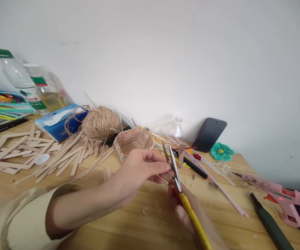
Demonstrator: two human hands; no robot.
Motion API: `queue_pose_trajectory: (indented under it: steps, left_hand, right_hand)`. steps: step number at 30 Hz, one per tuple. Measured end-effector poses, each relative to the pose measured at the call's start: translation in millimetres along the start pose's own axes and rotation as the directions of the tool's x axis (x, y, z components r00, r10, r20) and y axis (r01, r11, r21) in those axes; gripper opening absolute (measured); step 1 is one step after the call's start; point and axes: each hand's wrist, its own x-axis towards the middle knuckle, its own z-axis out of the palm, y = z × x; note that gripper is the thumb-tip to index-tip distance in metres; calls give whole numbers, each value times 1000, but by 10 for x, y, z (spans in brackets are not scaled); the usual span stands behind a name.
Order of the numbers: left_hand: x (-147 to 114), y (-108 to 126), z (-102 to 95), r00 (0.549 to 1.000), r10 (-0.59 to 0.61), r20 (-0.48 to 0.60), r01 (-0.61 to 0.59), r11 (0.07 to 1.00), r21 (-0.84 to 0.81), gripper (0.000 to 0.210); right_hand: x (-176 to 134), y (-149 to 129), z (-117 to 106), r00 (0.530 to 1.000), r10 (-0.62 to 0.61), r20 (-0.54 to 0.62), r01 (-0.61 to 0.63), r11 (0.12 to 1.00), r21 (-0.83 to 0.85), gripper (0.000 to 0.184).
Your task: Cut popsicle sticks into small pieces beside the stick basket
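Observation:
My right hand (pixel 182 205) is wrapped round yellow-handled scissors (pixel 174 165), whose blades are parted and point up and away from me. My left hand (pixel 150 165) is closed in a pinch, thumb against the fingers, right beside the blades. A small pale bit shows at its fingertips, too small to name. Behind the left hand stands a shallow brown bowl-shaped piece (pixel 134 139) with a scalloped rim and glittery trim, partly hidden by that hand. Small scraps (pixel 144 210) lie on the wooden table (pixel 134 225) below.
Craft sticks (pixel 22 149), a twine ball (pixel 100 122), a blue tissue pack (pixel 62 121) and bottles (pixel 17 74) are at left. At right are a phone (pixel 209 134), a teal flower (pixel 221 151), a pink glue gun (pixel 277 194) and a dark green tool (pixel 269 220). A wall rises behind.

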Motion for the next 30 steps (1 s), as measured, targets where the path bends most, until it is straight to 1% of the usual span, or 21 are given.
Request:
queue_pose_trajectory:
  steps: [3, 7, 9, 13, 15, 20, 22, 25, 30]
  left_hand:
    - [8, -7, -2, 1000, 6, 8, -5, 1000, -24, 9]
    - [12, -7, -1, 1000, 8, 2, -8, 1000, -29, 10]
    - [8, -8, -1, 1000, 8, 0, -8, 1000, -26, 10]
    - [6, -17, -7, 1000, 1, -6, -1, 1000, -30, 11]
    - [11, -19, -9, 1000, -3, -8, 3, 999, -32, 11]
    - [16, -15, 0, 1000, -7, -18, 7, 999, -37, 10]
    - [14, -13, 1, 1000, -6, -20, 5, 999, -34, 10]
    - [13, -12, -3, 1000, 1, -12, -2, 1000, -30, 10]
    - [23, -11, -19, 1000, 10, -8, -10, 1000, -6, 11]
  right_hand:
    - [-2, 46, 9, 1000, -13, 1, 13, 1000, -7, 50]
    - [-24, 78, 8, 998, -61, -12, 61, 998, 3, 51]
    - [-26, 83, -7, 999, -42, -18, 43, 999, 24, 49]
    - [9, 106, -38, 998, -3, 65, -2, 997, 75, 53]
    - [18, 96, -37, 997, 12, 79, -18, 996, 84, 54]
    - [-45, -24, 1, 1000, 21, -19, -20, 998, 53, 51]
    - [-66, -60, 8, 999, 17, -33, -15, 999, 37, 51]
    - [-58, -73, 3, 999, 21, -36, -20, 1000, 24, 52]
    - [1, -65, -24, 999, 33, 23, -33, 999, 23, 54]
